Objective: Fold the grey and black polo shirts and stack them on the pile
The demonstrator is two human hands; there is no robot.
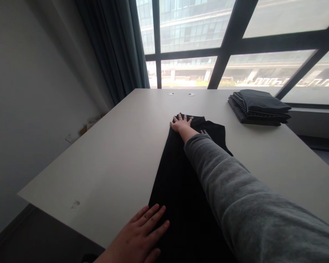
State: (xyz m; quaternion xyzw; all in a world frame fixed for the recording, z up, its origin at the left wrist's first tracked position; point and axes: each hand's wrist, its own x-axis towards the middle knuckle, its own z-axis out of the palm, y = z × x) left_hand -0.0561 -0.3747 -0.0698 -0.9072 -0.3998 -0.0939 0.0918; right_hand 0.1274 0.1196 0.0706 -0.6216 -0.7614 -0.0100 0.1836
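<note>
A black garment [171,182] lies lengthwise on the white table, running from its middle down to the near edge of the view. Its far end has a pale tag and small light stripes. My right hand [181,123] rests flat on that far end with fingers spread, the grey-sleeved arm stretched across the cloth and covering part of it. Near the bottom, my left hand [142,232] lies with fingers extended over the garment's left edge. Neither hand grips the fabric. Part of the garment under my right arm is hidden, so its exact kind is unclear.
A stack of folded dark clothes [259,106] sits at the table's far right. Two round white discs [191,94] are near the back edge of the white table [104,157]. Beyond are large windows, with a dark blue curtain [120,47] and a wall on the left.
</note>
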